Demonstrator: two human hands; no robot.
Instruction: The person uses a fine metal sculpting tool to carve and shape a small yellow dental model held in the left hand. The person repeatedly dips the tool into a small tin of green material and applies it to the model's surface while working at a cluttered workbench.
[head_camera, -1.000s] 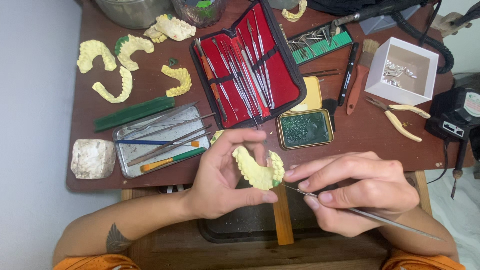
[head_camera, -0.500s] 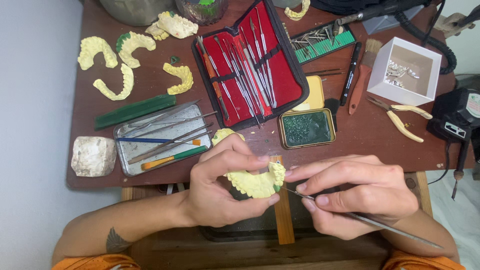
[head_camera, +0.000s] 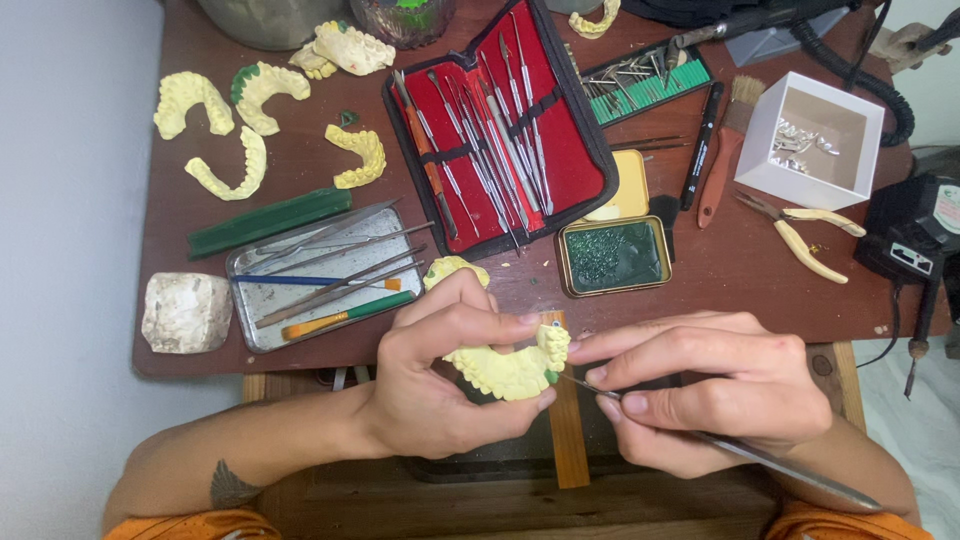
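Rotated since the earlier frame: yellow dental cast now lies flatter, teeth toward the right hand. Left hand pinches it closed-fingered above the table edge; right grips a metal carving tool, tip touching the cast's green-spotted end.

Seven yellow dental casts, one red instrument case, two tins.
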